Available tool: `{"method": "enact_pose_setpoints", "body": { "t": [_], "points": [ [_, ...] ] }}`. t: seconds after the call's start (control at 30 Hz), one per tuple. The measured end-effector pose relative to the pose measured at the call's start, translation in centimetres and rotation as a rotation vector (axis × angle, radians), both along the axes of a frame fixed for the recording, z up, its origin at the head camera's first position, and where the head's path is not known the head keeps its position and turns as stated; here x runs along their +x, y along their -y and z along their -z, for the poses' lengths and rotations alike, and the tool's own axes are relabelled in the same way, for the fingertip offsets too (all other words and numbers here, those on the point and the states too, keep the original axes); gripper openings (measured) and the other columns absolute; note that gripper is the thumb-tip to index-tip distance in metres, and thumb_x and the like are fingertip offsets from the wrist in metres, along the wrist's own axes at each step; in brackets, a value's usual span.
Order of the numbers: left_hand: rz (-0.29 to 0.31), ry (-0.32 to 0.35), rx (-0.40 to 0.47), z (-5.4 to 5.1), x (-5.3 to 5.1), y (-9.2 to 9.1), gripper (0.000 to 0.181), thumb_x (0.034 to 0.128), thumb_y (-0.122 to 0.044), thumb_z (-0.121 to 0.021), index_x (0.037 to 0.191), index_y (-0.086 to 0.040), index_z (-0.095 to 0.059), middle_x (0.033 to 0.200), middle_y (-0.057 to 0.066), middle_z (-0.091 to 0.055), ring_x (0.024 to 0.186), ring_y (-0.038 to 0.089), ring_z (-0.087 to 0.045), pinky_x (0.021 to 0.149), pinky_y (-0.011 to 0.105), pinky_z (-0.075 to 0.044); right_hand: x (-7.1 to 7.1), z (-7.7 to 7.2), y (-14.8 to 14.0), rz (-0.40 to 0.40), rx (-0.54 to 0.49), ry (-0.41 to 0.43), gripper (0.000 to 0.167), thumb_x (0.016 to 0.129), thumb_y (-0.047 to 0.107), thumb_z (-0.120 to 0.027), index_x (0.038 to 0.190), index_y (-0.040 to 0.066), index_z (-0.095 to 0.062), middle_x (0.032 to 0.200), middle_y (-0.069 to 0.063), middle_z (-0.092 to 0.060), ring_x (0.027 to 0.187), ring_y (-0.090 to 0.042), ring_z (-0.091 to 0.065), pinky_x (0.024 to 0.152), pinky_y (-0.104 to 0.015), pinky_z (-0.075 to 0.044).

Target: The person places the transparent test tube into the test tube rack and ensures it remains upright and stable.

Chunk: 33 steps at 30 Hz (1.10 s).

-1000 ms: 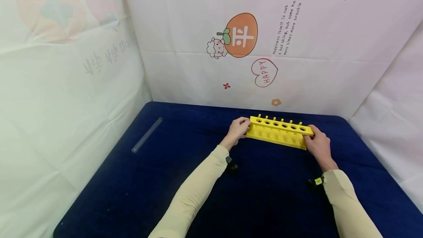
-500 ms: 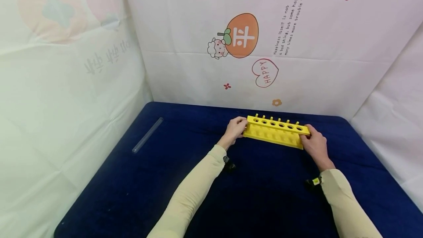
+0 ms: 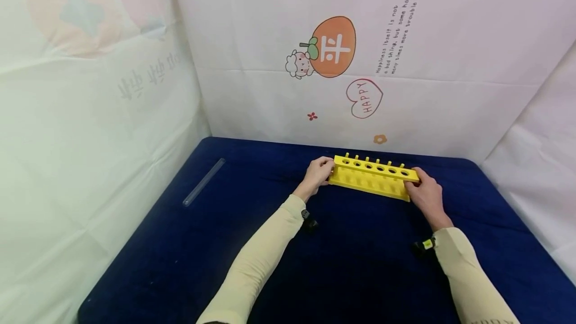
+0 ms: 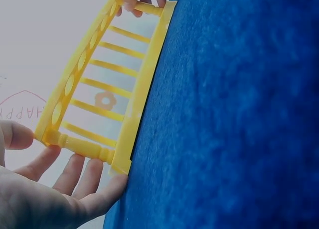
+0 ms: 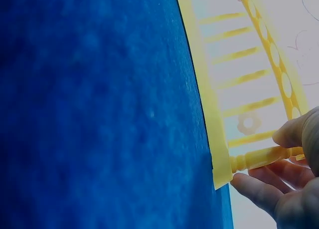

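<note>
A yellow test tube rack stands upright near the far edge of the table, with a row of holes along its top and a row of pegs behind. My left hand grips its left end; in the left wrist view the thumb is at the top bar and the fingers lie along the end post. At the other end, my right hand holds the rack, thumb and fingers around the right post in the right wrist view. A clear test tube lies on the table's left side, apart from both hands.
Dark blue cloth covers the table. A white printed curtain rises behind its far edge, and another white sheet hangs along the left side. Each wrist carries a small dark camera.
Both hands have shifted the rack slightly to the left, keeping their hold on its ends. The test tube stays where it was, while the head view has moved a little.
</note>
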<state>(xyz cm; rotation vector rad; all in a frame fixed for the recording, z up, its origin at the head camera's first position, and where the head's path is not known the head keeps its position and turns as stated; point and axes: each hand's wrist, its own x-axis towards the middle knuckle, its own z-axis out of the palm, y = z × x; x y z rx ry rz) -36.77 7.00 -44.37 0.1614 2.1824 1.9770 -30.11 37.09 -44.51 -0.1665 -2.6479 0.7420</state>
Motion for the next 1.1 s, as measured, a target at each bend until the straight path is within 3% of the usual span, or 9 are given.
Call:
{"method": "enact_pose_setpoints", "body": {
  "t": [0.6, 0.93, 1.1],
  "points": [
    [-0.022, -0.027, -0.004, 0.2, -0.5, 1.8, 0.029, 0.0964, -0.034, -0.053, 0.121, -0.026, -0.066, 0.123, 0.005, -0.063, 0.111, 0.027, -0.064, 0.086, 0.044, -0.057, -1.2, -0.1, 1.7, -0.022, -0.018, 0.007, 0.039, 0.093, 0.016, -0.053, 0.130, 0.003, -0.053, 0.111, -0.028, -0.063, 0.086, -0.037, -0.055, 0.074, -0.047, -0.043],
    [-0.057, -0.011, -0.028, 0.2, -0.9, 2.2, 0.030, 0.0969, -0.035, -0.053, 0.123, -0.026, -0.065, 0.122, 0.005, -0.063, 0.107, 0.024, -0.065, 0.084, 0.042, -0.058, -1.5, -0.3, 2.6, -0.028, -0.030, 0.025, 0.041, 0.093, 0.016, -0.053, 0.132, 0.003, -0.053, 0.112, -0.028, -0.063, 0.084, -0.037, -0.056, 0.069, -0.040, -0.043],
    [-0.047, -0.022, -0.015, 0.3, -1.0, 2.8, 0.030, 0.0971, -0.035, -0.053, 0.123, -0.025, -0.065, 0.121, 0.005, -0.063, 0.108, 0.026, -0.064, 0.086, 0.043, -0.058, -1.7, -0.4, 2.9, -0.039, -0.037, 0.023, 0.041, 0.093, 0.016, -0.053, 0.131, 0.003, -0.053, 0.113, -0.028, -0.063, 0.084, -0.036, -0.057, 0.067, -0.035, -0.042]
  ]
}}
